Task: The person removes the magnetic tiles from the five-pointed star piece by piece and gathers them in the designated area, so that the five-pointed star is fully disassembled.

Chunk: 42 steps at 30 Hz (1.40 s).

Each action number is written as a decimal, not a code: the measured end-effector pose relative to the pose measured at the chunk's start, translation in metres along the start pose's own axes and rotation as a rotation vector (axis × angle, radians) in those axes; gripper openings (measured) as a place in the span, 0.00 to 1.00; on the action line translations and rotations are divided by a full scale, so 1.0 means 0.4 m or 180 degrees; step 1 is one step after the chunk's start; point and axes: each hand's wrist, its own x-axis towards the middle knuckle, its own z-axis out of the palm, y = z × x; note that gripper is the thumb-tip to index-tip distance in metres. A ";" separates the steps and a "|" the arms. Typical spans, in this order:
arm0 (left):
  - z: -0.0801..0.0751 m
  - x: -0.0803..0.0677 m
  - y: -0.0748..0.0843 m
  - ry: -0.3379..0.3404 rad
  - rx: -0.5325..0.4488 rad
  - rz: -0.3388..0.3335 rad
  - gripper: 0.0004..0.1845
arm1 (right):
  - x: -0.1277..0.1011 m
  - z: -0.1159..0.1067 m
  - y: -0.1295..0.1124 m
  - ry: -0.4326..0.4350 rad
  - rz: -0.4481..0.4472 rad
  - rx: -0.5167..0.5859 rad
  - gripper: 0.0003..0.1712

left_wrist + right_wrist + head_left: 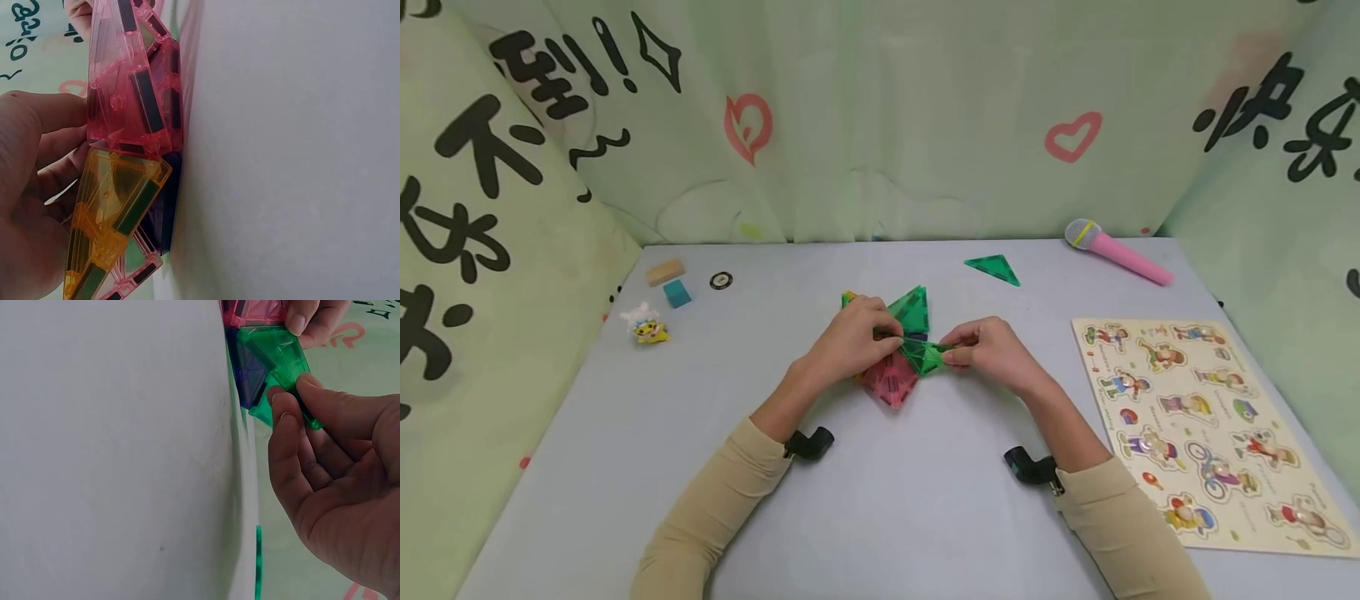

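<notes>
At the middle of the pale grey table (880,517), a cluster of translucent plastic magnetic tiles (901,346) sits between the two hands. The left hand (850,337) lies over the cluster's nine o'clock side, fingers curled onto the pink square tile (891,383) and the yellow triangular tile (112,212). The right hand (992,350), at three o'clock, pinches the small green triangular tile (928,357) between thumb and fingertips (284,419); that tile touches the rest of the cluster. A taller green triangular tile (912,310) stands at twelve o'clock of the cluster. A loose green triangle (994,268) lies well apart at one o'clock. A pink toy microphone (1116,250) lies towards two o'clock, a wooden character puzzle board (1210,425) at three to four o'clock. Towards ten o'clock lie a tan wooden block (666,272), a teal cube (677,293) and a small yellow toy figure (646,323).
</notes>
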 end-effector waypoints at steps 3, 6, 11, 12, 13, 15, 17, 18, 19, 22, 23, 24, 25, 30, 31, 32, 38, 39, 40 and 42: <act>-0.001 -0.002 -0.001 0.0036 0.0006 -0.0014 0.05 | -0.001 0.003 -0.005 0.0042 0.0010 -0.0006 0.11; -0.002 -0.002 0.000 0.0057 0.0010 0.0003 0.05 | 0.000 0.004 -0.007 0.0075 0.0044 -0.0002 0.10; 0.001 0.001 0.004 0.0002 -0.0009 0.0026 0.06 | -0.002 -0.009 -0.003 0.0083 0.0081 -0.0049 0.10; 0.001 0.000 0.004 -0.0010 -0.0021 0.0016 0.07 | -0.003 -0.013 -0.002 0.0081 0.0068 -0.0065 0.10; 0.000 0.000 0.005 -0.0018 -0.0024 0.0007 0.07 | -0.004 -0.019 -0.002 0.0090 0.0055 -0.0069 0.10; -0.003 0.000 0.007 -0.0033 -0.0027 -0.0013 0.08 | -0.008 -0.035 -0.001 0.0119 0.0030 -0.0056 0.11; -0.004 -0.001 0.007 -0.0041 -0.0017 -0.0024 0.08 | -0.010 -0.053 0.002 0.0170 0.0025 -0.0048 0.12; -0.005 -0.002 0.007 -0.0044 -0.0007 -0.0025 0.08 | -0.012 -0.063 0.004 0.0198 0.0023 -0.0042 0.12; -0.005 -0.002 0.006 -0.0050 -0.0002 -0.0028 0.08 | -0.013 -0.072 0.005 0.0231 0.0037 -0.0028 0.13; -0.004 -0.004 0.006 -0.0061 0.0009 -0.0029 0.08 | -0.014 -0.100 0.014 0.0347 0.0068 -0.0021 0.14; -0.004 -0.004 0.007 -0.0065 0.0010 -0.0027 0.08 | -0.013 -0.108 0.018 0.0399 0.0079 -0.0005 0.15; -0.004 -0.004 0.007 -0.0070 0.0009 -0.0025 0.08 | -0.011 -0.115 0.023 0.0463 0.0078 0.0026 0.15; -0.004 -0.004 0.008 -0.0074 0.0010 -0.0023 0.08 | -0.010 -0.122 0.029 0.0535 0.0086 0.0078 0.15; -0.005 -0.004 0.009 -0.0054 0.0022 -0.0021 0.08 | 0.007 -0.148 0.066 0.0846 0.0273 0.0361 0.19; -0.005 -0.004 0.009 -0.0044 0.0022 -0.0020 0.08 | 0.013 -0.151 0.074 0.0885 0.0331 0.0397 0.20; -0.006 -0.004 0.008 -0.0038 0.0018 -0.0017 0.08 | 0.019 -0.154 0.083 0.0920 0.0394 0.0415 0.21; -0.005 -0.004 0.007 -0.0028 -0.0014 0.0002 0.08 | 0.058 -0.168 0.110 0.1094 0.0622 0.0550 0.20; -0.004 -0.003 0.007 -0.0025 -0.0015 0.0006 0.08 | 0.064 -0.170 0.110 0.1129 0.0642 0.0583 0.20; -0.003 -0.003 0.008 -0.0025 -0.0025 0.0014 0.08 | 0.069 -0.173 0.110 0.1163 0.0657 0.0602 0.20; 0.003 0.000 0.010 -0.0029 -0.0033 0.0032 0.08 | 0.074 -0.180 0.112 0.1240 0.0681 0.0584 0.20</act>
